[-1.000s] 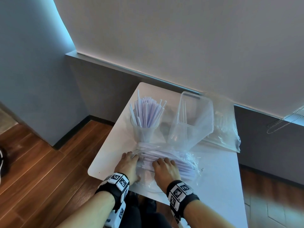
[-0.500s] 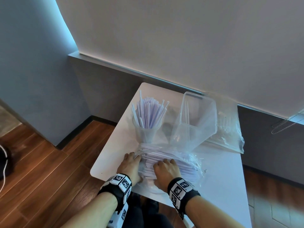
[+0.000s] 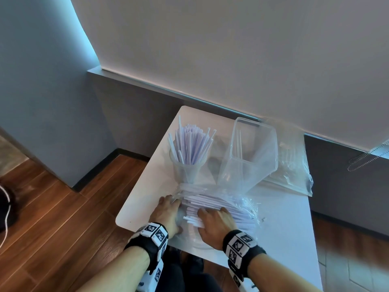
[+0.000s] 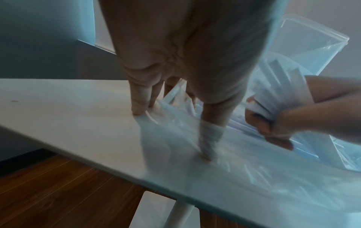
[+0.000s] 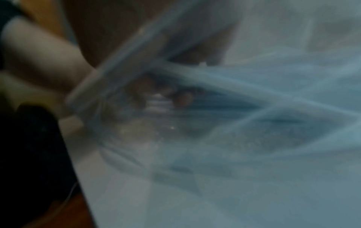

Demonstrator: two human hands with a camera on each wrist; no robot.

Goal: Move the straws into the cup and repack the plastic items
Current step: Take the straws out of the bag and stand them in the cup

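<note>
Thin white straws (image 3: 212,204) lie in a crinkly clear bag (image 3: 242,204) at desk (image 3: 280,234) 6 o'clock. Right hand (image 3: 214,223) grips a bunch; left hand (image 3: 166,211) w/ straight fingers presses the bag. Cup (image 3: 186,171) w/ upright straws at 11 o'clock.

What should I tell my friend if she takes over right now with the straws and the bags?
Left hand: fingers pressing the clear bag down on the table.
Right hand: gripping a bunch of loose straws at the bag's mouth.
Done: the cup behind the bag is already full of standing straws.
Left: the bunch is not yet in the cup; the clear container and second bag at the back right still need repacking.
</note>
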